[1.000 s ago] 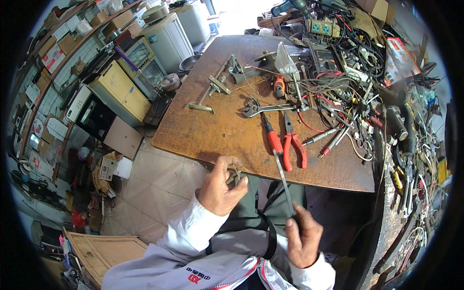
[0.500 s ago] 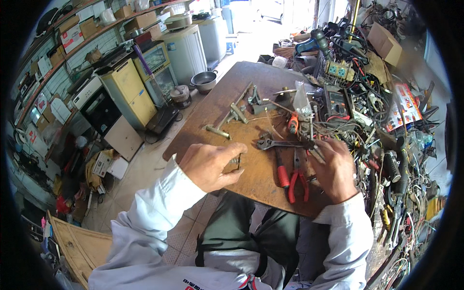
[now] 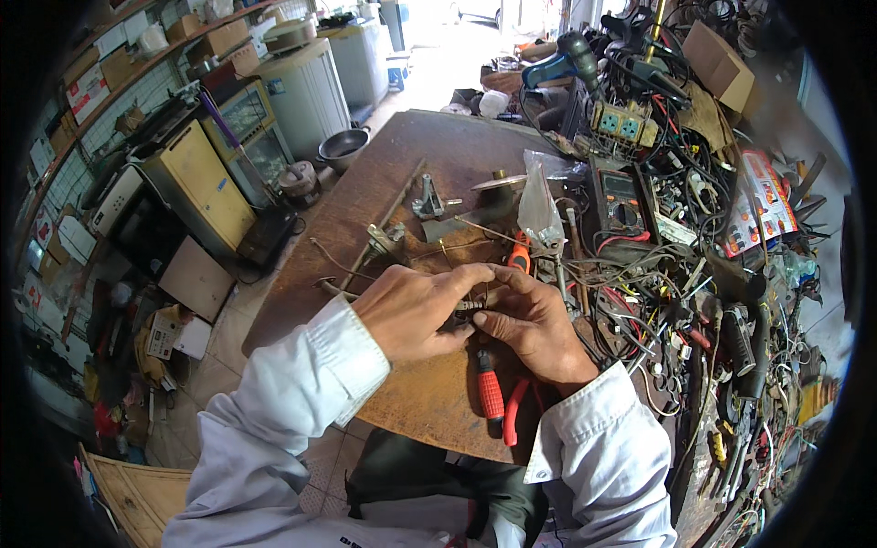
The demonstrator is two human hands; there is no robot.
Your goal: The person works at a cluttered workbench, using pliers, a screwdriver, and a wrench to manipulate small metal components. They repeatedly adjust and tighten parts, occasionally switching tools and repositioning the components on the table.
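My left hand (image 3: 411, 310) and my right hand (image 3: 534, 329) meet above the wooden workbench (image 3: 411, 402). Between their fingertips is a small ridged metal fitting (image 3: 470, 306), mostly covered by the fingers, and both hands are closed on it. Below them lie a red-handled screwdriver (image 3: 491, 388) and the red handle of some pliers (image 3: 516, 411), whose head my right hand hides. Just beyond my fingers are an orange-handled tool (image 3: 520, 254) and a clear plastic bag (image 3: 541, 205). A metal valve-like piece (image 3: 387, 239) sits past my left hand.
A multimeter (image 3: 624, 201) and a socket block (image 3: 623, 126) lie among tangled wires and tools heaped along the right. Farther back on the bench is a round metal disc (image 3: 500, 183). Appliances, including a yellow cabinet (image 3: 196, 183), line the left wall beside a pan (image 3: 343, 146).
My right hand has left the adjustable wrench and nearby tools and moved left to join my left hand at the small fitting. The view has shifted, with the bench appearing farther left.
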